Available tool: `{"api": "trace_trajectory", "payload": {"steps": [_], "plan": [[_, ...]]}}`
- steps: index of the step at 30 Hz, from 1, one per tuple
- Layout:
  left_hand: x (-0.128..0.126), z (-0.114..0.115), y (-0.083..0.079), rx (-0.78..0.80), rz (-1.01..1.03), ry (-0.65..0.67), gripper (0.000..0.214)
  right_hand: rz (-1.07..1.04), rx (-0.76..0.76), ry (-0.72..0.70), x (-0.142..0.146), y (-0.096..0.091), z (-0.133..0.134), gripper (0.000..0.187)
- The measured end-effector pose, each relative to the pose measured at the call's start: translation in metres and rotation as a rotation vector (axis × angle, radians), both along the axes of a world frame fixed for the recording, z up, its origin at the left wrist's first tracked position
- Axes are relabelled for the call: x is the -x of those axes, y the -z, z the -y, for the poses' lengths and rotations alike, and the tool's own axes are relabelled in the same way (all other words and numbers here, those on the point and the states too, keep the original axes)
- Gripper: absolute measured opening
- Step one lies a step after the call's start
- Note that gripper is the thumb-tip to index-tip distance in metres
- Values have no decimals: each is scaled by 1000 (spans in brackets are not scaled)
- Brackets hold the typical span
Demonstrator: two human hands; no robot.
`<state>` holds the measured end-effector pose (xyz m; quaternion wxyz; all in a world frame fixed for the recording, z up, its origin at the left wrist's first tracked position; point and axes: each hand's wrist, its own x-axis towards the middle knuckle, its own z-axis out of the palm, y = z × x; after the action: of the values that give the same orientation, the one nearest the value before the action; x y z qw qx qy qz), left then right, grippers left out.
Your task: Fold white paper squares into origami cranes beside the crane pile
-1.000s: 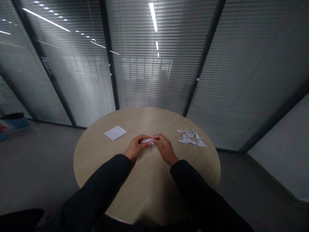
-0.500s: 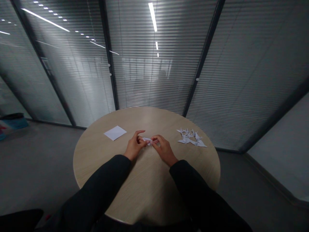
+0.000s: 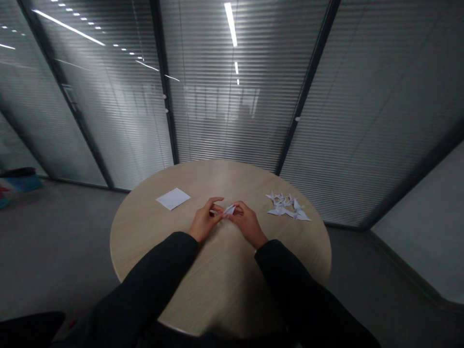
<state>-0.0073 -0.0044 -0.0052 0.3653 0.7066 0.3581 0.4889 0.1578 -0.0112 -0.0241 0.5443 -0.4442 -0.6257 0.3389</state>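
Mid-bench (image 3: 217, 285), the folded paper (image 3: 229, 210) lies lengthwise between left hand (image 3: 203, 223) and right hand (image 3: 249, 223), both grips pinched narrowly on it.

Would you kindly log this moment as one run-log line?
left hand: pinches small folded white paper piece | right hand: pinches it | round wooden table: flat white paper square, pile of folded white paper figures
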Motion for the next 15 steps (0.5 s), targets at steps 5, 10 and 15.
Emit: {"api": "trace_trajectory", "payload": {"steps": [5, 10, 15], "plan": [[1, -4, 4, -71, 5, 2, 20, -50, -6, -96, -1, -4, 0, 27], [0, -6, 8, -16, 63, 70, 21, -66, 24, -106, -2, -6, 0, 25], [2, -3, 4, 52, 14, 30, 22, -10, -5, -122, -1, -8, 5, 22]]}}
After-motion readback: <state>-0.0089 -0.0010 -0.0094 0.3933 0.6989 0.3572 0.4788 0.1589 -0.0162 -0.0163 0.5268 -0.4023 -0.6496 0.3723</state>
